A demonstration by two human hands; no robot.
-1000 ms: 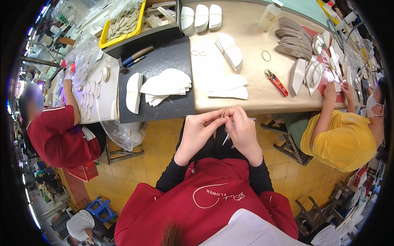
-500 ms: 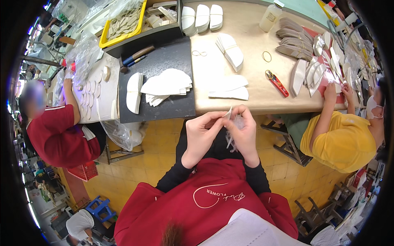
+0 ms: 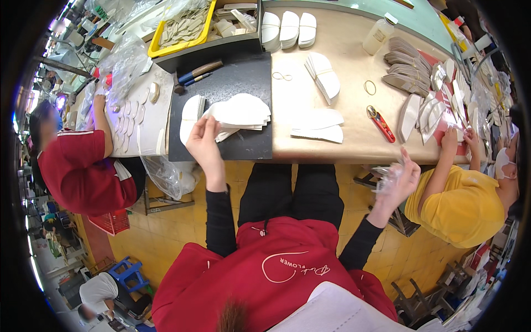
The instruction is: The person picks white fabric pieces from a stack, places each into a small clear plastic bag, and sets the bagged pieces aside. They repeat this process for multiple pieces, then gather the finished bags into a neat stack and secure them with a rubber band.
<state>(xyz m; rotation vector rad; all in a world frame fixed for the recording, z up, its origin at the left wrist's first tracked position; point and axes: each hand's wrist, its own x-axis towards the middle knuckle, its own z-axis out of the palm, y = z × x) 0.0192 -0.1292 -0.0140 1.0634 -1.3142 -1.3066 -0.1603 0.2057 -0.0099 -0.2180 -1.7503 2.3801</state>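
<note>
Strips of clear plastic [image 3: 386,178] are held in the right hand [image 3: 400,183], loosely curled. The left hand [image 3: 204,146] is pinched narrow; whether anything is gripped cannot be told. Just beyond it, fanned white pieces [image 3: 243,110] are laid.

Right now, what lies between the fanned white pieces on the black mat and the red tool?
In the head view, a small pile of white pieces lies on the tan tabletop between the fanned stack and the red tool.
</note>
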